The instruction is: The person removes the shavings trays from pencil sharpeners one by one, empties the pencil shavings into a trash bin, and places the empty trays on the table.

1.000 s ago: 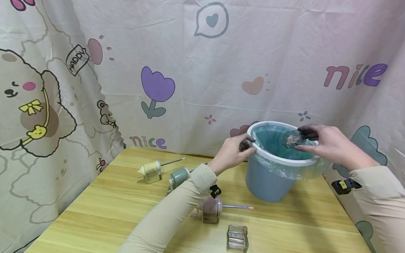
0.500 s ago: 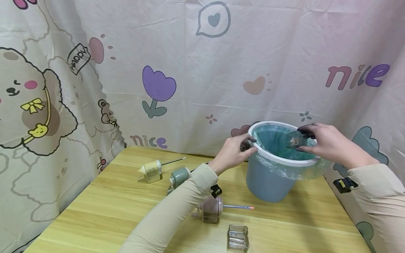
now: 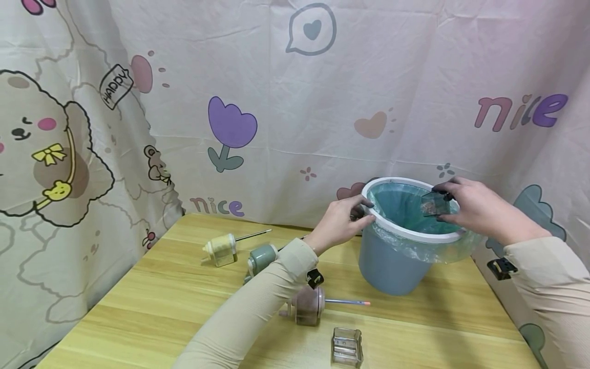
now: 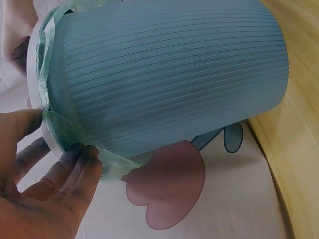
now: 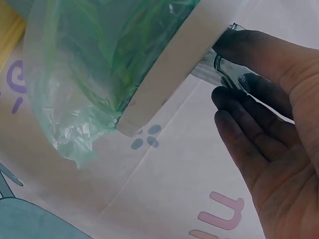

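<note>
My right hand point(image 3: 479, 210) pinches a small clear plastic shavings container point(image 3: 435, 204) between thumb and fingers, over the mouth of a blue trash can point(image 3: 392, 266). Some pale shavings point(image 3: 428, 207) show inside the tilted container. In the right wrist view, the can's white rim point(image 5: 164, 69) partly hides the container. My left hand point(image 3: 338, 221) grips the rim at the can's left side, and its thumb and fingers hold the green plastic liner point(image 4: 65, 127) there too. Dark smudges cover the fingertips of both hands.
On the wooden table point(image 3: 147, 287) stand a yellow crank pencil sharpener point(image 3: 221, 250) with a pencil in it, a green one point(image 3: 261, 258) partly behind my left arm, and a pink one point(image 3: 308, 307) with a pencil. A clear brownish box point(image 3: 347, 347) lies near the front. A printed curtain point(image 3: 295, 102) hangs behind.
My right hand has tipped the container further and shifted it slightly right over the can. Fewer shavings show in it. The left hand keeps its grip on the rim.
</note>
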Demonstrator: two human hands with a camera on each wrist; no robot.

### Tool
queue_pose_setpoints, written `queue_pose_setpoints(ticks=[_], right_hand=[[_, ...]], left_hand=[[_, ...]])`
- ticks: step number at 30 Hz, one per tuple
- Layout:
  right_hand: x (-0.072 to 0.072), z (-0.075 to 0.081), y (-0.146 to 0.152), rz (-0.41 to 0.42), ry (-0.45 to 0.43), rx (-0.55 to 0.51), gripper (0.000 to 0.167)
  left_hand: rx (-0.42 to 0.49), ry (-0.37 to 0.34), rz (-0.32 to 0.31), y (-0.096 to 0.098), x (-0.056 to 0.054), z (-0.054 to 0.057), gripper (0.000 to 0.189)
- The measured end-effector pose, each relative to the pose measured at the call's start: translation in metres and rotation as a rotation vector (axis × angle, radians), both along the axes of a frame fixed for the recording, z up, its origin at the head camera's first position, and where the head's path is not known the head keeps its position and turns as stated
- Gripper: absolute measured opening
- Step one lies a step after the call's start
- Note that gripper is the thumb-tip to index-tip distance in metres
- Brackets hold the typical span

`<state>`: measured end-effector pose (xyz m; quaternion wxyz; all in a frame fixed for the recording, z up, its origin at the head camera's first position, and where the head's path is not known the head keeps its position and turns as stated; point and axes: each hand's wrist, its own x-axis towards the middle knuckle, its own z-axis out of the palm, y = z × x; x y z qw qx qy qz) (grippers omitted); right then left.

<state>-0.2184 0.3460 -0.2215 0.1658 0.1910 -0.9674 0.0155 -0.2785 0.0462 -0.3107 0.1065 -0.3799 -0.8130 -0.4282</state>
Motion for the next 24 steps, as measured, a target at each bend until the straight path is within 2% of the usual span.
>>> queue_pose_setpoints(ticks=[10,18,24], right_hand=[[-0.001,0.000,-0.001,0.029,0.030,0.078,0.062],[0.000,0.002,-0.004,0.116,0.093,0.178,0.060],[0.006,0.005,-0.011,0.109,0.107,0.249,0.056]], left_hand=[[-0.002,0.005,0.002,0.000,0.000,-0.001,0.024],[-0.004,0.005,0.004,-0.001,0.000,-0.001,0.024],[-0.005,0.003,0.002,-0.001,0.001,0.000,0.024]])
